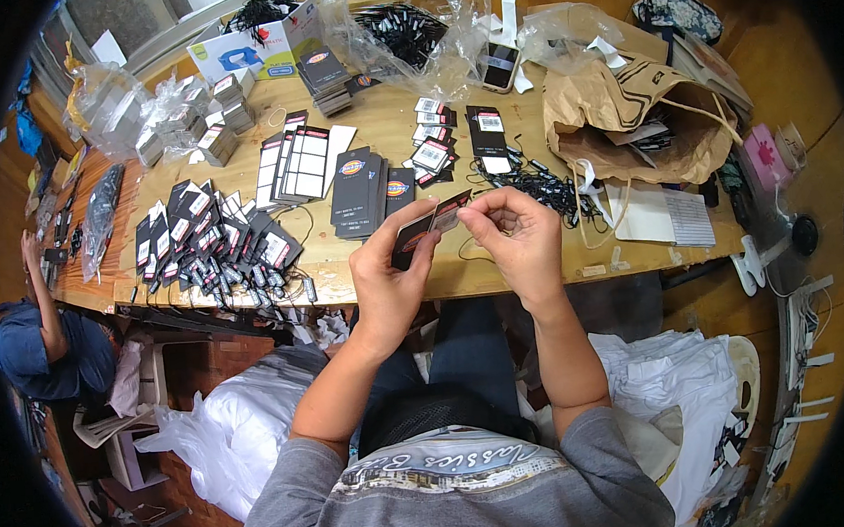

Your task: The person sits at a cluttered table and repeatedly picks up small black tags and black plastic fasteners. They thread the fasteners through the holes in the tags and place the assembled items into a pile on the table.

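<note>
Above the table's front edge, my left hand (pixel 388 276) is closed on a black hang tag (pixel 409 245), held between thumb and fingers. A smaller tag with a white label (pixel 448 213) overlaps its upper right end. My right hand (pixel 520 250) pinches at the far end of that smaller tag; whether a string is between the fingertips is too small to tell. Just beyond lie a stack of dark grey tags (pixel 356 193), a fanned pile of barcode-label tags (pixel 430 156) and a long black tag (pixel 488 133). Black strings with small fasteners (pixel 543 190) lie beyond my right hand.
Finished-looking tags with strings (pixel 195 236) spread at left. Boxes of small cards (pixel 216 143), a white carton (pixel 253 54) and a phone (pixel 500 67) stand farther back. A brown paper bag (pixel 585 115) and notebook (pixel 688 219) lie right. Another person (pixel 44 341) works far left.
</note>
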`<state>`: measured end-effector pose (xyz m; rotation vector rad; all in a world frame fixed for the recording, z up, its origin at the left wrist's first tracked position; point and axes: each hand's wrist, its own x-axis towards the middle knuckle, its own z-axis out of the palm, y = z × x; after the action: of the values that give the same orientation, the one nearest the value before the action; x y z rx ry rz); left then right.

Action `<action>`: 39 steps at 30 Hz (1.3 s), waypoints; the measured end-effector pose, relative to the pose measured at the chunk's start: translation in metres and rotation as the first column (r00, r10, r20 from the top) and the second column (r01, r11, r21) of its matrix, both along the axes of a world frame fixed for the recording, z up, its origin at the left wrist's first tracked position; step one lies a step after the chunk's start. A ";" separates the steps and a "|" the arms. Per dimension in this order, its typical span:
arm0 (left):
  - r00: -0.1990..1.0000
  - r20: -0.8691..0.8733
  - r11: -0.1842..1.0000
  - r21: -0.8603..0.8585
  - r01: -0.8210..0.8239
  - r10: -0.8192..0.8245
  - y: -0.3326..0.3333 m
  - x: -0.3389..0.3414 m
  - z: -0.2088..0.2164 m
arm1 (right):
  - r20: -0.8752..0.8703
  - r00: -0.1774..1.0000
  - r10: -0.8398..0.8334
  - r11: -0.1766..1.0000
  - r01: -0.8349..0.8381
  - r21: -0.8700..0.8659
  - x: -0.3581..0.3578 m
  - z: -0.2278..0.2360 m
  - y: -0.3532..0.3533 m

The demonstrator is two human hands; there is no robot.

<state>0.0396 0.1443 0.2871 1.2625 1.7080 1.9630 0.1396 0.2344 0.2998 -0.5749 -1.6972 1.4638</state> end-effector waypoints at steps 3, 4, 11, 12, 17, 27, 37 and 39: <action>0.991 -0.132 1.000 0.006 0.007 -0.006 0.000 -0.002 0.000 | -0.030 0.999 0.028 1.000 -0.028 -0.013 0.000 -0.001 0.002; 0.983 -0.183 1.000 0.009 0.010 -0.008 0.000 -0.003 0.000 | -0.040 0.998 0.038 0.999 -0.039 -0.017 0.000 -0.001 0.003; 0.887 -0.455 0.997 -0.025 0.067 -0.071 -0.001 -0.012 0.008 | 0.005 0.992 0.125 0.992 -0.125 0.007 0.006 -0.001 0.010; 0.877 -0.475 0.997 -0.017 0.074 -0.073 -0.001 -0.012 0.008 | 0.007 0.993 0.117 0.993 -0.118 0.011 0.005 -0.001 0.010; 0.918 -0.311 0.969 -0.103 0.224 -0.245 -0.003 -0.014 0.007 | 0.047 0.998 -0.032 0.995 0.027 0.091 0.001 -0.006 0.007; 0.989 0.069 0.989 -0.052 0.138 -0.134 -0.007 -0.011 -0.002 | -0.031 0.993 -0.118 0.883 0.119 0.454 0.006 0.003 -0.008; 0.947 -0.320 1.000 0.006 0.020 -0.017 -0.010 -0.003 0.005 | -0.032 0.994 -0.103 0.893 0.107 0.438 0.006 0.006 -0.011; 0.933 -0.360 1.000 0.023 0.009 0.000 -0.010 -0.002 0.004 | -0.012 0.996 -0.090 0.929 0.089 0.360 0.007 0.006 -0.013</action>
<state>0.0373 0.1345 0.2914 1.7213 1.8388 1.8394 0.1469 0.2215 0.3060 -0.4475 -1.8605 1.0504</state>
